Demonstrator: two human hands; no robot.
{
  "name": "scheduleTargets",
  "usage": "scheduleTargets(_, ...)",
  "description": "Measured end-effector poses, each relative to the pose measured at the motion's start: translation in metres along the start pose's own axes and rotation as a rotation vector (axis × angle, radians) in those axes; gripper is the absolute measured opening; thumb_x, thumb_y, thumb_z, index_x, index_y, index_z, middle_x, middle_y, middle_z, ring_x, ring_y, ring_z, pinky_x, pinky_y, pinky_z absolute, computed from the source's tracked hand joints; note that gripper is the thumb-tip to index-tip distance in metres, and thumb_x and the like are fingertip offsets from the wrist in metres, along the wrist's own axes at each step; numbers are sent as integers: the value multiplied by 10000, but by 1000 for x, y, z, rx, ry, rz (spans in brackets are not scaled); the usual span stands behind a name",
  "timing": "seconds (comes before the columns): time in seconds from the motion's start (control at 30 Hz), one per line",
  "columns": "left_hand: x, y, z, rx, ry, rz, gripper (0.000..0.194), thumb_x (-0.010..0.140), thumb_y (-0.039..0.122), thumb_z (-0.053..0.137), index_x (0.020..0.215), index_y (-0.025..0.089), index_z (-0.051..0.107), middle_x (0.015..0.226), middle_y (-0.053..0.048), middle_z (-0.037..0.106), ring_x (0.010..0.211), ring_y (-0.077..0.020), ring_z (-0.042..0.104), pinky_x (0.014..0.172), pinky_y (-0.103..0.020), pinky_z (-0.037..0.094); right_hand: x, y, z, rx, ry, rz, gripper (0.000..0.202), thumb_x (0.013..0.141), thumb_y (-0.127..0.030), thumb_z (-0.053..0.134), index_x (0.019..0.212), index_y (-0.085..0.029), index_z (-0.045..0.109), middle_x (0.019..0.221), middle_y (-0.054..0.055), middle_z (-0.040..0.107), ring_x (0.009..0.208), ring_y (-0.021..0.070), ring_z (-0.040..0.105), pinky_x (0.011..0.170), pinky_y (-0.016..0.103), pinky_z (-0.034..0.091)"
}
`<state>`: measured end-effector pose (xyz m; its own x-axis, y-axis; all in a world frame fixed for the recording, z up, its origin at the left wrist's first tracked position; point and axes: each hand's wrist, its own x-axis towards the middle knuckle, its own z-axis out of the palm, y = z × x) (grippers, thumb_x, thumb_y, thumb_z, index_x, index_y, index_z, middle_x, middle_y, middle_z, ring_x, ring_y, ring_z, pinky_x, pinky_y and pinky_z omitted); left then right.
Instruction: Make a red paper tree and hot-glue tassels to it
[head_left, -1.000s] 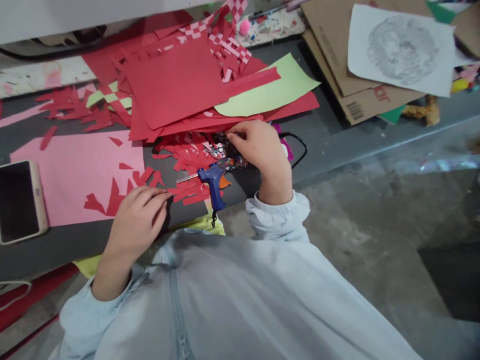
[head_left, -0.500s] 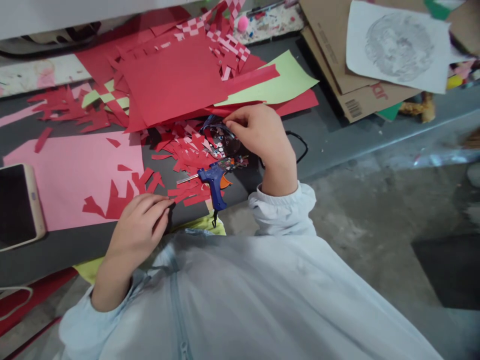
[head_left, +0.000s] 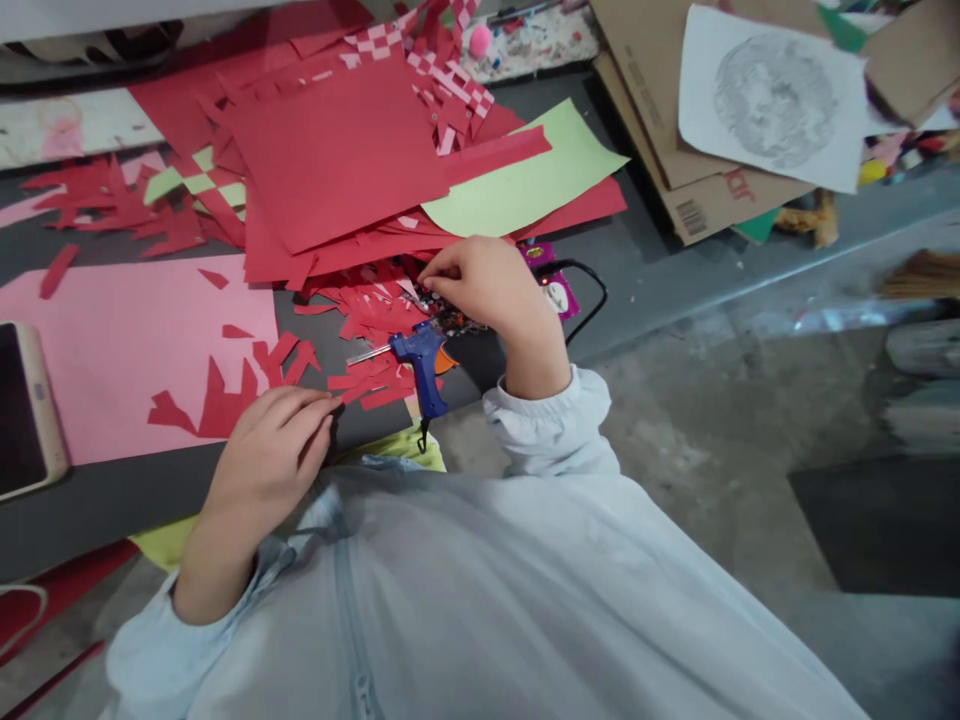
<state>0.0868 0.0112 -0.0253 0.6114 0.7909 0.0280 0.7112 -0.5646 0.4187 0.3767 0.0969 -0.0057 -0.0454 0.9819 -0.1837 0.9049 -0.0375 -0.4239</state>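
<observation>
Fingers of the right hand [head_left: 491, 287] bend over the beads [head_left: 454, 322]; from the head view I cannot tell whether either hand grips anything. The left hand [head_left: 274, 445] curls loosely beside red scraps [head_left: 386, 394], near the front edge of the bench [head_left: 652, 272]. The glue gun [head_left: 424, 362] lies between, handle at that edge. Bench shows between cable [head_left: 604, 290] and cardboard [head_left: 651, 125].

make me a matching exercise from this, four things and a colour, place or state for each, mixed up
1. glue gun
2. phone
3. right hand
4. round drawing

A. on top of cardboard
B. pale cuff at the wrist
C. blue, with an orange trigger
D. dark screen, by the pink sheet

Pairs: 1-C, 2-D, 3-B, 4-A
</observation>
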Motion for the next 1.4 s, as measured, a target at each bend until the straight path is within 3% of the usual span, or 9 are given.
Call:
scheduleTargets(0.37, 2, 3, 0, 6, -5, 26, 332, 1007, 301, 413, 1122, 168, 694, 1057, -95, 738, 987, -241, 659, 911, -416, 543, 9, 1, 15, -48, 20, -45, 249, 819, -214, 571, 892, -218, 810, 948, 85, 785, 945, 313, 689, 807, 401, 464)
scheduleTargets(0.73, 2, 3, 0, 7, 13, 30, 307, 1000, 272, 432, 1094, 174, 707, 1044, -84, 752, 970, -228, 673, 900, -396, 545, 10, -8, 17, -132, 42, -41, 269, 812, -127, 509, 893, -152, 764, 932, 114, 758, 898, 260, 649, 745, 347, 394)
scheduleTargets(0.83, 3, 4, -2, 12, 74, 21, 298, 990, 265, 446, 1078, 177, 716, 1013, -79, 763, 941, -228, 687, 875, -381, 553, -1, -7, 8, 59, 90, -27, 190, 810, -157, 553, 835, -151, 741, 809, 78, 715, 808, 216, 617, 735, 328, 402)
scheduleTargets(0.93, 6, 9, -5, -8, 163, 8, 284, 974, 246, 470, 1070, 180, 729, 931, -61, 773, 853, -206, 706, 815, -333, 561, -19, -6, -1, 439, 135, -38, 106, 820, -234, 631, 762, -170, 692, 620, -2, 582, 592, 131, 500, 595, 280, 372)
scheduleTargets(1.03, 11, 18, -11, -101, 226, -2, 251, 957, 231, 514, 1066, 191, 736, 914, -36, 783, 783, -165, 713, 766, -276, 564, -39, -12, -2, 915, 135, -62, 175, 842, -368, 681, 815, -195, 668, 558, -56, 451, 469, 74, 334, 467, 232, 282)
scheduleTargets(1.13, 13, 32, -18, -303, 286, -39, 208, 934, 246, 569, 1036, 206, 746, 843, -6, 777, 683, -115, 700, 688, -215, 558, -56, -30, 7, 1229, 74, -88, 289, 810, -477, 732, 809, -203, 640, 545, -74, 389, 433, 51, 255, 405, 213, 237)
scheduleTargets(1.27, 12, 50, -28, -691, 298, -210, 169, 912, 293, 626, 981, 204, 753, 582, 49, 667, 513, -74, 637, 534, -152, 518, -77, -66, 25, 1363, 22, -97, 356, 765, -523, 777, 808, -200, 633, 583, -63, 463, 432, 42, 298, 382, 201, 279)
scheduleTargets(1.4, 2, 55, -34, -916, 377, -268, 204, 891, 360, 667, 963, 188, 750, 548, 50, 639, 429, -61, 579, 465, -155, 500, -100, -101, 39, 1257, 162, -152, 290, 796, -486, 764, 816, -214, 664, 684, -19, 603, 532, 80, 497, 476, 223, 434)
